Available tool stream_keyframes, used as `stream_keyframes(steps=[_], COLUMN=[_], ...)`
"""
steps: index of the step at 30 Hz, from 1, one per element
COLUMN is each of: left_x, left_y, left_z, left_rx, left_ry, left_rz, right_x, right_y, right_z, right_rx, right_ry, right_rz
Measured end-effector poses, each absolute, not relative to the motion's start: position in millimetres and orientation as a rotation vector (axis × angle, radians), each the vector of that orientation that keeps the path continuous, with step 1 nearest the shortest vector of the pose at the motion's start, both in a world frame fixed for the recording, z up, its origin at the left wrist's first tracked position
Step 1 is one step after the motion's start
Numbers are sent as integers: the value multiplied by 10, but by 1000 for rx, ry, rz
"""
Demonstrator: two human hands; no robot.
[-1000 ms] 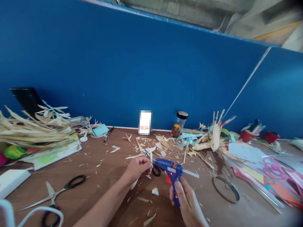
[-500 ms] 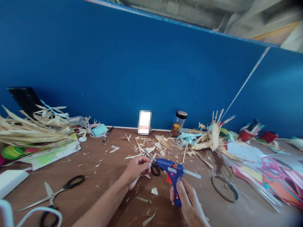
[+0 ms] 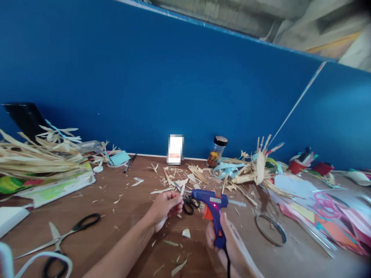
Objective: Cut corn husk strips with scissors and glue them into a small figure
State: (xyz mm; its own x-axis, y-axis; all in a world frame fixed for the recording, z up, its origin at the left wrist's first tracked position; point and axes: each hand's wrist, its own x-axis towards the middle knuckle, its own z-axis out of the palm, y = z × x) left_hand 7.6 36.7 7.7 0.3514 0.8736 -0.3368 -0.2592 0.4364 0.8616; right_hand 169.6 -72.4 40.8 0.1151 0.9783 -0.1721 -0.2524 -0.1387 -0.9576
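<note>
My right hand (image 3: 224,235) is wrapped round the handle of a blue glue gun (image 3: 209,197) with an orange trigger and a lit red light. A clear glue stick (image 3: 237,203) pokes out of its back, and its nozzle points left. My left hand (image 3: 166,208) pinches a small pale strip of dried husk (image 3: 182,189), standing upright from the fingertips just left of the nozzle. Behind and below the nozzle lies a pair of scissors with black handles (image 3: 189,206); part of it is hidden by my left hand and the gun.
Husk scraps (image 3: 199,174) litter the brown table. Larger scissors (image 3: 58,238) lie open at left, near a husk pile (image 3: 37,158). A lidded jar (image 3: 216,151) and a blurred upright white rectangle (image 3: 175,150) stand by the blue wall. At right are a ring-shaped band (image 3: 271,230) and coloured papers (image 3: 344,227).
The glue gun has tilted more level and shifted slightly right, away from my left fingers. The husk strip in my left hand now shows more upright. The view has shifted slightly.
</note>
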Motion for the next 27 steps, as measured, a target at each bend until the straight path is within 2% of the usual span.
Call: stream_keyframes(steps=[8, 18, 27], left_x=[86, 99, 122], left_y=[381, 383, 369], left_z=[58, 56, 61], left_rx=[805, 843, 826], left_ry=[875, 871, 901], left_rz=[868, 863, 888], right_x=[1739, 1739, 1753], right_y=[-695, -709, -669], right_z=[409, 282, 131], right_rx=[-988, -1308, -1318], right_ry=[-784, -1130, -1240], right_rz=[1439, 1156, 1133])
